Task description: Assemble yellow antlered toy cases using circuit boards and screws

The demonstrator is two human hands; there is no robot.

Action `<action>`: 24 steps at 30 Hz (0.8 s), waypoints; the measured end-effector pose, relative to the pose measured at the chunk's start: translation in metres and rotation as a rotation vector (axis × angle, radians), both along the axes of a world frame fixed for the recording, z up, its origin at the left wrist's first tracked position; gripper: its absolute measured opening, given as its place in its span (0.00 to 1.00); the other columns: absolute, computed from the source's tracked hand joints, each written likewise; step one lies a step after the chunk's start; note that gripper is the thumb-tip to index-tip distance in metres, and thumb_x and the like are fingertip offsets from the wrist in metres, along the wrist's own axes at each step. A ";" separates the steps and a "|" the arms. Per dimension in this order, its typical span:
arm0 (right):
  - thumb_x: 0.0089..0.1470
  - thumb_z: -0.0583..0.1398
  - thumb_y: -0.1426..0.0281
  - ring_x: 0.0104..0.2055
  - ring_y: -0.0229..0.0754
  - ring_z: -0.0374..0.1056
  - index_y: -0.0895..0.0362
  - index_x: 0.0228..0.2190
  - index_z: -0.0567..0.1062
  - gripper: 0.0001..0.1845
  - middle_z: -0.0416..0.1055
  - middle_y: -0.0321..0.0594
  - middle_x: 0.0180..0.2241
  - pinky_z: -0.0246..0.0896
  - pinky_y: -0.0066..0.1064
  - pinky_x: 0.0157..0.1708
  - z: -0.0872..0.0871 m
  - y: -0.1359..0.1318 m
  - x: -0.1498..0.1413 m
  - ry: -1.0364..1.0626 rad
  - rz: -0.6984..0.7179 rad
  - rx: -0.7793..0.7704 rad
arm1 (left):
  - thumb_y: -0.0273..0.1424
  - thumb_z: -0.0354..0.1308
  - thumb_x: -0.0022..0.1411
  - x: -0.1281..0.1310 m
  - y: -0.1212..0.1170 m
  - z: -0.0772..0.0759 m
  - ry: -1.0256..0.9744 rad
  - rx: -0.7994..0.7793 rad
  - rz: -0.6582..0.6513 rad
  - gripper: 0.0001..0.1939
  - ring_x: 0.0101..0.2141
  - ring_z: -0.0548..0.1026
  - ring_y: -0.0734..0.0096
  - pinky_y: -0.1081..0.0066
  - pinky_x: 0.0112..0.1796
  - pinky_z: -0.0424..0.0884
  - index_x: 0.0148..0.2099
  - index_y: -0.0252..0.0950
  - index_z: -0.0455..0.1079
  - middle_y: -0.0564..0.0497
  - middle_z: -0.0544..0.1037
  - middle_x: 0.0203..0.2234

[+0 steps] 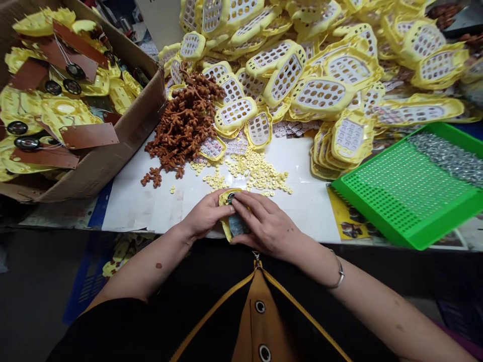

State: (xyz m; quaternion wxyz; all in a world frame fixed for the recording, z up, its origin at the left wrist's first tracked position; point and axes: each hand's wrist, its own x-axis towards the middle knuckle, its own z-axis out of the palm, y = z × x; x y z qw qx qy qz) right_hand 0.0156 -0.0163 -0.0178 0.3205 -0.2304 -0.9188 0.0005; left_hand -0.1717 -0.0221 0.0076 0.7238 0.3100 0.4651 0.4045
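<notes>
Close to my body, at the table's front edge, I hold a yellow plastic toy casing with its inner side facing up. A grey-blue board lies inside it, and a small round dark part shows near the top. My left hand grips the casing's left side, thumb over the rim. My right hand lies over its right side, fingers bent onto the board and the round part. Its fingers hide much of the casing. Just beyond are scattered small yellow buttons and a heap of brown plastic pieces.
A cardboard box of yellow casings with brown boards and speakers stands left. Yellow perforated shells are piled at the back. A green tray with metal screws sits right. White table surface shows around my hands.
</notes>
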 end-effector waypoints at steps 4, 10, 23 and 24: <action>0.55 0.59 0.51 0.55 0.58 0.66 0.75 0.52 0.67 0.39 0.71 0.65 0.50 0.70 0.47 0.52 0.002 0.002 -0.001 0.010 -0.058 -0.009 | 0.25 0.69 0.45 0.010 -0.002 0.004 -0.048 -0.038 0.052 0.22 0.40 0.75 0.66 0.68 0.45 0.67 0.45 0.34 0.73 0.48 0.79 0.38; 0.55 0.59 0.51 0.53 0.59 0.66 0.72 0.55 0.65 0.40 0.71 0.64 0.49 0.68 0.50 0.50 0.002 0.001 0.005 0.059 -0.151 -0.016 | 0.20 0.70 0.41 0.035 0.001 0.001 -0.079 -0.089 0.117 0.26 0.39 0.76 0.68 0.69 0.44 0.68 0.44 0.36 0.70 0.51 0.78 0.37; 0.61 0.56 0.60 0.55 0.52 0.65 0.54 0.58 0.64 0.26 0.67 0.55 0.52 0.67 0.51 0.51 -0.021 0.024 0.047 0.176 -0.103 -0.511 | 0.21 0.70 0.42 0.052 0.019 -0.001 -0.019 -0.178 -0.009 0.23 0.30 0.75 0.72 0.72 0.34 0.71 0.42 0.32 0.70 0.52 0.77 0.30; 0.61 0.56 0.60 0.55 0.53 0.66 0.55 0.58 0.64 0.26 0.67 0.55 0.52 0.67 0.51 0.51 -0.022 0.023 0.046 0.187 -0.113 -0.509 | 0.21 0.70 0.42 0.052 0.020 -0.002 -0.022 -0.179 -0.012 0.22 0.30 0.75 0.73 0.72 0.34 0.71 0.42 0.31 0.70 0.51 0.77 0.30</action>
